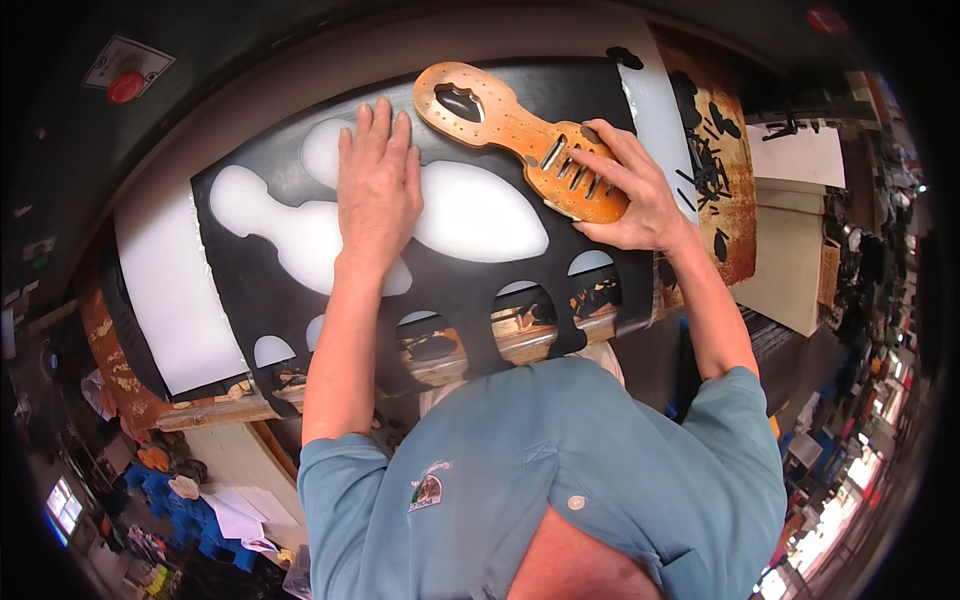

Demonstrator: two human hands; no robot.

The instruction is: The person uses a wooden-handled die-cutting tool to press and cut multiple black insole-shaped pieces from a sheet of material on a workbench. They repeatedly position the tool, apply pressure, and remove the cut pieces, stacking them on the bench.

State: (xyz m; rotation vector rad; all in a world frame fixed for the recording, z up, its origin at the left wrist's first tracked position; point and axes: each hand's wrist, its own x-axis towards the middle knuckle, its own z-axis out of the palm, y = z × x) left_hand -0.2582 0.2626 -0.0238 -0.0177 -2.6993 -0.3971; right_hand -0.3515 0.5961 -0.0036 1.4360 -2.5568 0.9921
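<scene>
A black sheet [275, 310] lies over a white board [160, 290]. Sole-shaped openings are cut through it, with the white showing inside, and half-openings line its near edge. My left hand [378, 195] rests flat on the sheet between two openings, fingers stretched forward. At the right, my right hand [645, 200] grips the wide end of an orange, sole-shaped cutting die [510, 120]. The die has a narrow waist, slots under my fingers and a larger opening in its far end. It slants across the sheet's far right part; whether it touches the sheet I cannot tell.
A dark machine panel with a red button [126, 87] stands at the far left. Beyond the board's right end is a rusty plate [738, 210] with black marks. A wooden edge [215, 413] runs along the near side. Blue crates [215, 530] sit at lower left.
</scene>
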